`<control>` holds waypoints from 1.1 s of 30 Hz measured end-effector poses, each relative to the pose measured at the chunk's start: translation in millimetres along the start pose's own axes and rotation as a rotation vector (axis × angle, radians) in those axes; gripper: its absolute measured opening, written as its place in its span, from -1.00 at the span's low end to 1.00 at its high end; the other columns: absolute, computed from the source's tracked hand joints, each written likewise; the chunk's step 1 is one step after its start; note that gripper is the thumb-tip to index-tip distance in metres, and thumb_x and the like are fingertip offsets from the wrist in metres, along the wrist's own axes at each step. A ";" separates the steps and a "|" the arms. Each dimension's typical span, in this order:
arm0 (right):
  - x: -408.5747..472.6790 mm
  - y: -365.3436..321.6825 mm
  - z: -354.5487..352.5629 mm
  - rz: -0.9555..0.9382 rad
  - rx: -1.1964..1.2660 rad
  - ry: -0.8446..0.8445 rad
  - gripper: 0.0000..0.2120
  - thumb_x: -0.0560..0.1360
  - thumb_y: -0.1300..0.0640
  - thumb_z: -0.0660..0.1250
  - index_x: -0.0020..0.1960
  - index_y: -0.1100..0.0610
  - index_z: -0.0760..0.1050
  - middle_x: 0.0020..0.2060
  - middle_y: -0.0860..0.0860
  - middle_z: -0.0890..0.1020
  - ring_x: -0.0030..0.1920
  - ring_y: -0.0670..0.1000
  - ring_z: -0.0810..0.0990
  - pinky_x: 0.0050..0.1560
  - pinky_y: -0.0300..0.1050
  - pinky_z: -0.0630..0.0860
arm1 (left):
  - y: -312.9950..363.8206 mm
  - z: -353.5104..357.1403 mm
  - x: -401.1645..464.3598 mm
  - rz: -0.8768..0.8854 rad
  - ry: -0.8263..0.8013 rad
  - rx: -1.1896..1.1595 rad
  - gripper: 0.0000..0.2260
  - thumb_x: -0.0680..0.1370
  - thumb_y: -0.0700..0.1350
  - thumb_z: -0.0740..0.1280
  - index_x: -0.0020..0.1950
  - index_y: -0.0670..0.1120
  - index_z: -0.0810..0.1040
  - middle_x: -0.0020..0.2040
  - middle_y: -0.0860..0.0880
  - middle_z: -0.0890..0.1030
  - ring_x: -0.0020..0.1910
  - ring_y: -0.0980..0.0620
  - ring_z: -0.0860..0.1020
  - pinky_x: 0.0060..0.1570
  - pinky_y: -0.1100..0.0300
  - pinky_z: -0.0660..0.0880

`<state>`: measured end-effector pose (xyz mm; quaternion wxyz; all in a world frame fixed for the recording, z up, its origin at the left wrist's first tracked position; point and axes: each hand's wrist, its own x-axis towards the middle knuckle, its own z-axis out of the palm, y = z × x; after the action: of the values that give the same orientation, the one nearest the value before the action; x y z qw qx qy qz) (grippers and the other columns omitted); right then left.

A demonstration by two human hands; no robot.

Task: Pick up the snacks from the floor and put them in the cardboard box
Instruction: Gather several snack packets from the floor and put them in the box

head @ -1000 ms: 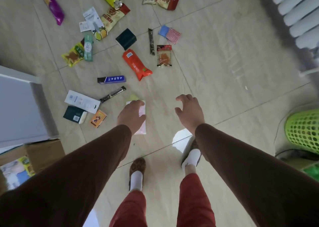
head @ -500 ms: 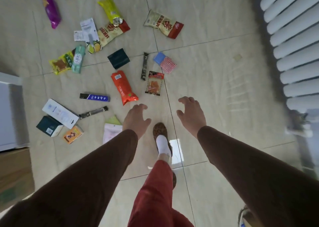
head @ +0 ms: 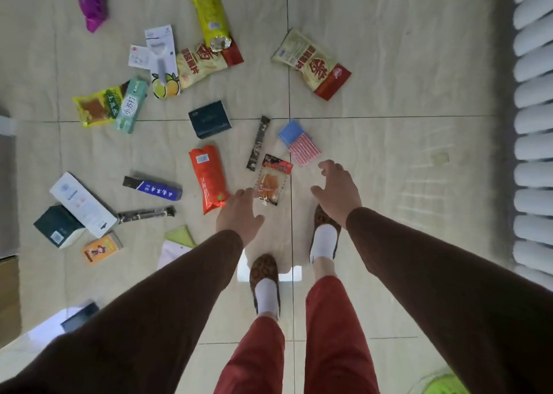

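Note:
Several snack packets lie scattered on the tiled floor. My left hand (head: 239, 215) hangs open and empty just below an orange packet (head: 208, 178) and beside a small clear packet with a red top (head: 271, 179). My right hand (head: 338, 191) is open too, fingers spread, to the right of that clear packet and below a blue and pink-striped packet (head: 299, 142). A dark stick packet (head: 258, 143) lies between them. The cardboard box (head: 9, 295) shows only as a brown edge at the far left.
Farther off lie a cream and red bag (head: 312, 63), a yellow packet (head: 211, 16), a purple packet (head: 91, 1) and a dark box (head: 210, 119). A white radiator (head: 534, 124) runs down the right. My feet (head: 264, 283) stand on the tiles; a green basket (head: 443, 386) peeks in below.
I have stepped forward towards the packets. Both hands have moved up closer to the orange and clear packets, still empty. The box has slid to the left edge of view.

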<state>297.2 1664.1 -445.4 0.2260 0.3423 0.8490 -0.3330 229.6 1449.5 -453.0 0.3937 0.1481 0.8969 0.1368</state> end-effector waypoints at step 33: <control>277.8 45.7 109.3 0.036 -0.026 -0.099 -0.46 0.50 0.06 0.51 0.37 0.17 0.37 0.20 0.11 0.63 0.17 0.13 0.65 0.05 -0.10 0.48 | -25.7 144.0 223.6 -0.324 0.189 -0.247 -0.78 0.51 -0.02 0.40 0.02 -0.15 0.64 0.00 -0.09 0.59 0.05 -0.10 0.50 0.01 -0.01 0.51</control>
<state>163.5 1729.9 -708.1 0.2783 0.3378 0.8346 -0.3346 188.5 1527.9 -705.1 0.3398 -0.0607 0.9183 0.1938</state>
